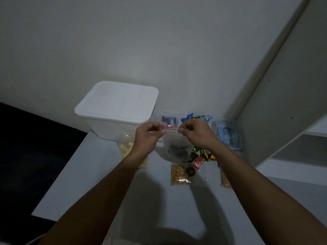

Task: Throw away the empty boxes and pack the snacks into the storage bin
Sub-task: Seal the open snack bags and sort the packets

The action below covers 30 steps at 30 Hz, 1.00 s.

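White table [99, 188]: lidded bin [116, 110] at back left; bag of yellow sticks [126, 150], peanut bag [178, 175], orange bag [225, 180], blue-lidded box [228, 135], loose wrappers [203, 155]

Two bare forearms are seen, entering from the bottom edge of the frame. No sleeves are worn on them. The left hand [147, 134] and right hand [195, 132] are left uncovered, ungloved, with short nails.

Bare table [99, 183] front-left lies open; lidded bin [116, 103] and snack packets [180, 174] crowd the back
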{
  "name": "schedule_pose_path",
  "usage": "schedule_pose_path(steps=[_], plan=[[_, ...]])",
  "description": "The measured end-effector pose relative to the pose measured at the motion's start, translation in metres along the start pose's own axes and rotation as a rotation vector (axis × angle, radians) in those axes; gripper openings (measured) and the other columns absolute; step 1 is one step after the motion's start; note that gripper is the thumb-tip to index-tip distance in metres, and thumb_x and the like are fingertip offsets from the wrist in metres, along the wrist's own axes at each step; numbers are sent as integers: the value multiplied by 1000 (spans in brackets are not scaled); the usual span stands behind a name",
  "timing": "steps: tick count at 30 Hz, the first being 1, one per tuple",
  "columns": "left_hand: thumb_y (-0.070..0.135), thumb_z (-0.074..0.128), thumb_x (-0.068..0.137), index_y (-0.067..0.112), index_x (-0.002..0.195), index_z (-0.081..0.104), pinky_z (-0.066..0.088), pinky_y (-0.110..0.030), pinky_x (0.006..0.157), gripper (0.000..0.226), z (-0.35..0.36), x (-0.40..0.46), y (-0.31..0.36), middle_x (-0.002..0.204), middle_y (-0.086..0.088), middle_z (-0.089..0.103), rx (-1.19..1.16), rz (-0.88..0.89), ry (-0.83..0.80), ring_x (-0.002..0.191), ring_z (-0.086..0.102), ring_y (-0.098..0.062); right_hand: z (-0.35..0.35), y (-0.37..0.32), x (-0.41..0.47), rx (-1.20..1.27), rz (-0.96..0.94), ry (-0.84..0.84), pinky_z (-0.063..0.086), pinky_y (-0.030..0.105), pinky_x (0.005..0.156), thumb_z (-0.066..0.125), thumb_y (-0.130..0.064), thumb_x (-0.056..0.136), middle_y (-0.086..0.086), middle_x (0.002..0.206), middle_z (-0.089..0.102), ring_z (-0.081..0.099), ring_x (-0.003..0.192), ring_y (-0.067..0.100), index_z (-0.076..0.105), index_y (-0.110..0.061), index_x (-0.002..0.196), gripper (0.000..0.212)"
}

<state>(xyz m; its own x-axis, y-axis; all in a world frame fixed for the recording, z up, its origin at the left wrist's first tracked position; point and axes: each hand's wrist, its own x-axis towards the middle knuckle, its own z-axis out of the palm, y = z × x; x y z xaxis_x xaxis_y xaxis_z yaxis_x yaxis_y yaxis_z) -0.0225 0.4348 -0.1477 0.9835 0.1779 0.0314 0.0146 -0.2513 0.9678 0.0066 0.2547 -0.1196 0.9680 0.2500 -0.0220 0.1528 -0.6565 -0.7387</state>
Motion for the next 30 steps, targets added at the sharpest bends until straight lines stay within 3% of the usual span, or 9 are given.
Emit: schedule_pose_path(steps=[4,7,9,13,18,23,28,30], plan=[[6,68,84,11,81,72,49,-13,70,6,5,7,13,79,1,69,38,56,46,76,63,-8,-13,-2,3,46,-12,19,51,39,76,59,-25,92,11,85,71,64,83,25,73,-8,86,23],[5,62,87,9,80,68,46,-5,65,10,13,8,20,76,7,66,53,78,77,71,60,3,-15,-4,-2,98,-44,38,48,33,60,68,-37,84,0,66,64,56,60,12,70,-12,74,27],[4,61,87,10,80,68,46,-4,63,12,17,8,23,75,8,65,35,94,108,69,60,5,-14,-4,-4,65,-77,59,49,28,59,75,-31,79,-5,66,65,58,60,7,70,-17,72,17],[3,68,82,14,79,72,52,-11,69,11,16,8,29,77,3,69,-2,141,94,73,63,-3,-14,1,-4,-25,-88,131,47,28,65,71,-22,85,-8,70,62,58,66,11,65,-24,76,10],[5,77,75,19,78,73,57,-20,71,15,14,8,36,78,2,71,-29,155,-48,75,66,-10,-20,4,-3,-97,-114,186,47,33,71,68,-20,87,1,78,66,59,74,19,67,-19,82,5],[3,79,73,19,68,72,56,-18,70,18,17,10,38,69,9,70,-12,160,31,65,66,-1,-24,-4,-5,-103,-158,208,50,33,73,69,-22,86,0,82,68,60,79,18,67,-18,84,4],[6,80,72,12,74,75,57,-22,70,8,17,12,40,70,3,71,21,172,36,67,68,-8,-23,-8,-5,-98,-208,233,52,35,75,71,-21,85,-1,84,68,60,80,16,69,-18,86,3],[7,80,72,11,76,75,57,-20,72,8,17,12,42,71,4,71,2,173,19,67,67,-5,-23,-9,-3,-110,-211,271,53,37,75,70,-18,84,0,82,68,60,78,17,70,-17,84,1]])
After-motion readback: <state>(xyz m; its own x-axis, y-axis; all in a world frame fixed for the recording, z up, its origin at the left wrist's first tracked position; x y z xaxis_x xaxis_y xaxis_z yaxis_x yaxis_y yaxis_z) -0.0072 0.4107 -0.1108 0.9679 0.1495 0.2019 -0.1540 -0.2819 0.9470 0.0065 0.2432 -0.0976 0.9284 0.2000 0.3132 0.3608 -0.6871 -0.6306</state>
